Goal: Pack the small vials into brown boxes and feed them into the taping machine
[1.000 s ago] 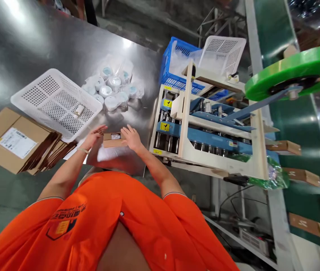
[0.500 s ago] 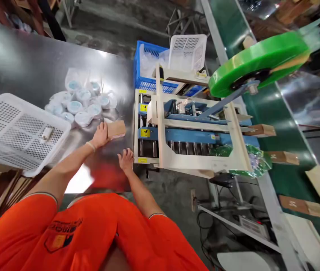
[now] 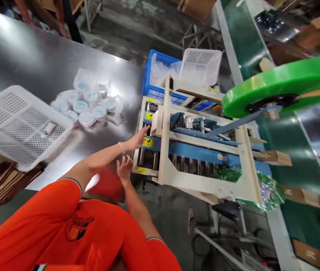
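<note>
My left hand (image 3: 136,140) stretches to the infeed of a box-sealing machine (image 3: 164,146), its fingers extended over the blue guide rail beside a yellow label. I see nothing held in it. The small cardboard box that was under this hand does not show now. My right hand (image 3: 125,168) rests near the machine's front corner with fingers apart, holding nothing. Left of my hands, several clear-wrapped round pieces with light blue centres (image 3: 81,107) lie in a heap on the metal table (image 3: 114,67).
A white perforated basket (image 3: 26,128) stands at the table's left, above folded cardboard (image 3: 4,184). Behind the machine are a blue crate (image 3: 148,77) and another white basket (image 3: 202,66). A green tape roll (image 3: 278,84) overhangs it. Boxes (image 3: 279,158) sit on a green conveyor (image 3: 298,139).
My left hand has moved right, from the table to the machine's infeed, and the cardboard box has left the table. My right hand stays near the corner. The view has shifted.
</note>
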A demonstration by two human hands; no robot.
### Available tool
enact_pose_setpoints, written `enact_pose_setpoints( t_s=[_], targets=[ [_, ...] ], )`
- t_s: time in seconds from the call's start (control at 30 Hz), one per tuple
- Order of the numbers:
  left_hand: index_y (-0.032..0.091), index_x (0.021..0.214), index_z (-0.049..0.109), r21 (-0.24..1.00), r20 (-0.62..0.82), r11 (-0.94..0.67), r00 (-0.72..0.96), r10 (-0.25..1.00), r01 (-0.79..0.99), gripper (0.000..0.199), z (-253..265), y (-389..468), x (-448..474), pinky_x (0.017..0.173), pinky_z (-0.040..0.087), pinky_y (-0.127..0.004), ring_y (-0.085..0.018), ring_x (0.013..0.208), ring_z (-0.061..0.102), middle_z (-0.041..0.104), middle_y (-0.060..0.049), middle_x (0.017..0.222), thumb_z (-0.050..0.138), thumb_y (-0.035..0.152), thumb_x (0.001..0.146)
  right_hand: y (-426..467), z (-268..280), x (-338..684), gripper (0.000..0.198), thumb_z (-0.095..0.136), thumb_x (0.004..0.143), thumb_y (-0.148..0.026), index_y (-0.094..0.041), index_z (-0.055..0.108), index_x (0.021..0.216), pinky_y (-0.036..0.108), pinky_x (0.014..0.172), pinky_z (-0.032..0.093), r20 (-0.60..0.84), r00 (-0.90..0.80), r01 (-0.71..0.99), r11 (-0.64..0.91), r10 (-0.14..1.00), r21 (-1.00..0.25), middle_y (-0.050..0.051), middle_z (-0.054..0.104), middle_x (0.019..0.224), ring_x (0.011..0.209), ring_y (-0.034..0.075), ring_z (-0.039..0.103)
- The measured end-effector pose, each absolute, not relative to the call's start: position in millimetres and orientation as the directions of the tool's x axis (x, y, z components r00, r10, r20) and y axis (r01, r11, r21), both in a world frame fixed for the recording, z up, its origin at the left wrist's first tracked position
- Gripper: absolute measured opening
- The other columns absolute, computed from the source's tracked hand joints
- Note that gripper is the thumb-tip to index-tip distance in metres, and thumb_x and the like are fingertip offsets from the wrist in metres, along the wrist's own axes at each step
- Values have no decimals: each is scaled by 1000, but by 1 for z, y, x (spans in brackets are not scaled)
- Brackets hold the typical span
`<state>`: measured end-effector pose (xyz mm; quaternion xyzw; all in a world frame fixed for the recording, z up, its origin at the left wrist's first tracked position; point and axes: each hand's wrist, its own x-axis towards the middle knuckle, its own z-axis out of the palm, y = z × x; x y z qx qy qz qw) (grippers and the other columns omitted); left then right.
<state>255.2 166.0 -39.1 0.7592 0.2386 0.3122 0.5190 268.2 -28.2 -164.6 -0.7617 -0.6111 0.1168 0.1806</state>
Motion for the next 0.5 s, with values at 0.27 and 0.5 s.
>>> enact_pose_setpoints(
  t_s=[0.27,0.5],
  targets=[
    [15,157,49,539,287,167,-366,885,826,56,48,-26,-122,131,36,-65,-39,152,46,51,-22,156,55,21,101,43,-96,203,34,45,108,-24,-12,72,125,45,102,54,12,8,749,2,1000,-663,20,73,112,109,30,68],
    [7,106,66,346,-42,885,-937,346,311,17,91,-132,-261,121,37,-65,-42,142,45,57,-23,133,56,17,97,100,7,-76,24,55,111,-24,-16,73,125,38,110,52,52,-717,416,487,695,-768,15,73,123,119,25,66]
  ],
)
